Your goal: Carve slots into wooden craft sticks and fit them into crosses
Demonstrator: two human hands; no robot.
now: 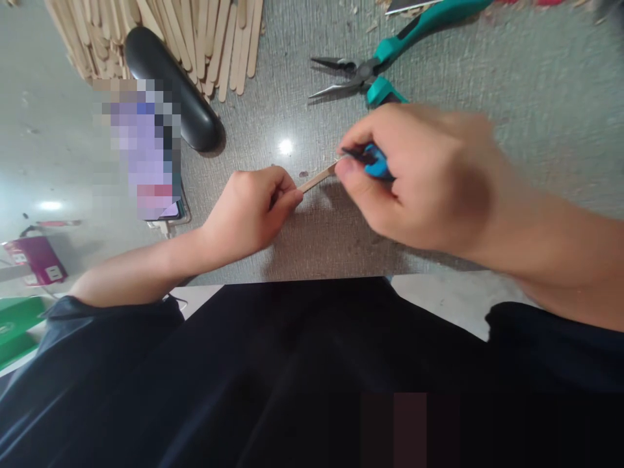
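Observation:
My left hand is closed in a pinch on one end of a thin wooden stick, holding it just above the grey tabletop. My right hand is closed round a small tool with a blue handle. Its dark tip meets the stick's far end. The tool's working end is mostly hidden by my fingers.
A pile of wooden sticks lies at the top left, with a black oblong case on it. Teal-handled needle-nose pliers lie open beyond my right hand. A phone and a small magenta box sit to the left.

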